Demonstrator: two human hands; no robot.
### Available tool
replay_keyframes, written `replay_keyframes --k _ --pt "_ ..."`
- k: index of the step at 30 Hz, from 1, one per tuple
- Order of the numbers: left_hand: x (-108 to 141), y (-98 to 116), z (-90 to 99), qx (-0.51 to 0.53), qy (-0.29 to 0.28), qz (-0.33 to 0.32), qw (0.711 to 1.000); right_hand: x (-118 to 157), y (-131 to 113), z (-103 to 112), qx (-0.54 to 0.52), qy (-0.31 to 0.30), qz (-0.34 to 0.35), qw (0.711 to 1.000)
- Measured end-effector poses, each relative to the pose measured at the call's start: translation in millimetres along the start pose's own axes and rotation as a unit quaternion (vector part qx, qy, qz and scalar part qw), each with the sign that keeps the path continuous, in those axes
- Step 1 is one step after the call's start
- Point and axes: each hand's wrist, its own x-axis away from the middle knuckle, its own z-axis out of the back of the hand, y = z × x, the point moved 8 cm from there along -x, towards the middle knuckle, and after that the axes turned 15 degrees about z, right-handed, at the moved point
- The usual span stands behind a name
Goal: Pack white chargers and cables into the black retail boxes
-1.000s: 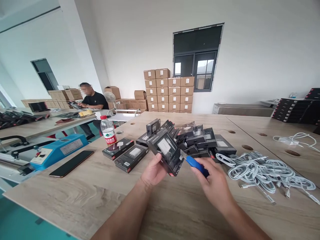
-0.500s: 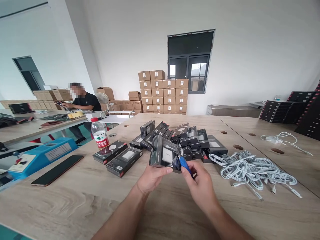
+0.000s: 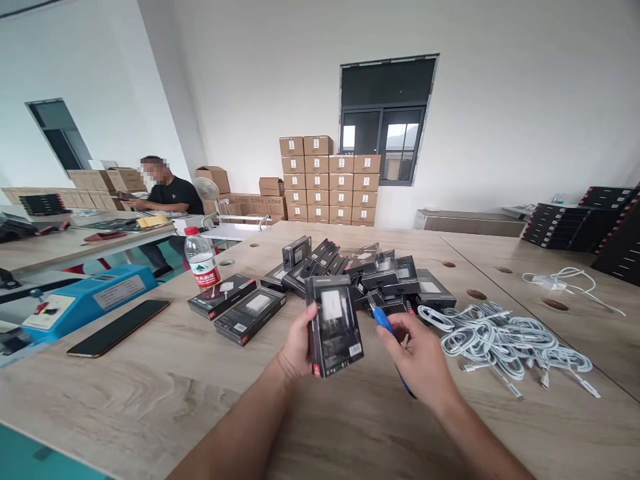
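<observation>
My left hand (image 3: 299, 343) grips a black retail box (image 3: 336, 337) by its left side, holding it nearly upright above the table. A white charger-like block shows on the box's front, above a barcode label. In my right hand (image 3: 423, 353) is a blue utility knife (image 3: 384, 320), its metal tip pointing up and left, apart from the box. Behind both hands lies a pile of similar black boxes (image 3: 434, 290). Two more lie flat to the left, one a black box with a white block on its face (image 3: 250, 315).
Coiled white cables (image 3: 505, 340) lie on the right. On the left are a water bottle (image 3: 203, 260), a dark phone (image 3: 119, 327) and a blue machine (image 3: 95, 300). Round holes pierce the table (image 3: 200, 407). A person (image 3: 173, 193) sits at another table; cartons (image 3: 330, 180) stand behind.
The black box has been turned from a tilted position to nearly upright, showing another face. The utility knife has moved off the box, to the right.
</observation>
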Motion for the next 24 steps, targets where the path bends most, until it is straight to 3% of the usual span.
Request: replay_keyframes --k 3,6,12,17,20,24 --pt "7.6 24.2 11.5 0.075 0.066 -0.078 0.992 12.1 8.5 -17.3 0.102 -0.135 0.007 0.986" --pt "12.1 31.5 6.1 0.083 0.055 -0.096 0.99 19.8 9.0 -27.0 0.177 -0.206 0.04 0.962" --pt "-2.1 -15.3 -22.1 0.03 -0.005 0.069 0.997 1.1 -10.8 -9.5 0.073 -0.104 0.021 0.992" --pt "-7.6 -40.9 -30.9 -0.001 -0.025 0.156 0.987 0.5 -15.8 -20.8 0.033 -0.14 0.049 0.988" --pt "-3.8 -45.8 -24.3 -0.022 -0.023 0.185 0.982 -3.0 -12.9 -10.5 0.086 -0.102 0.103 0.986" --pt "4.1 -56.5 -22.8 -0.066 -0.072 0.194 0.976 -14.1 0.2 33.6 0.225 0.015 0.1 0.969"
